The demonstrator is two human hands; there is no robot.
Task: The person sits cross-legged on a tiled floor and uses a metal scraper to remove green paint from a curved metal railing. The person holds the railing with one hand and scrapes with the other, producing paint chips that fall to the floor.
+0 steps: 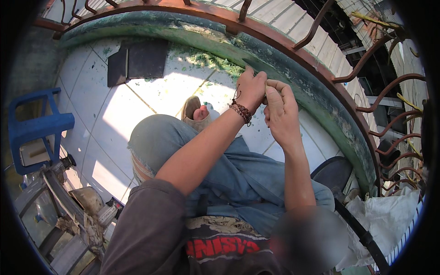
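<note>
My left hand (251, 90), with braided bracelets (240, 112) at its wrist, is closed close to the low curved wall (293, 89). The wall's green paint is worn and patchy. Beside it, my right hand (280, 109) has its fingers bent in and its thumb pressed against them, touching or nearly touching the left hand. Whatever lies between the fingers of either hand is hidden. A dark, pointed shape (251, 63) shows just past my left fingers against the wall; I cannot tell whether it is a tool or bare wall.
Green paint flakes (219, 64) litter the white tiles (151, 98). A dark folded board (145, 59) lies at the far left. A blue plastic stool (41, 123) and a metal frame (68, 201) stand left. Brown railing (316, 68) tops the wall; a white sack (389, 220) is at right.
</note>
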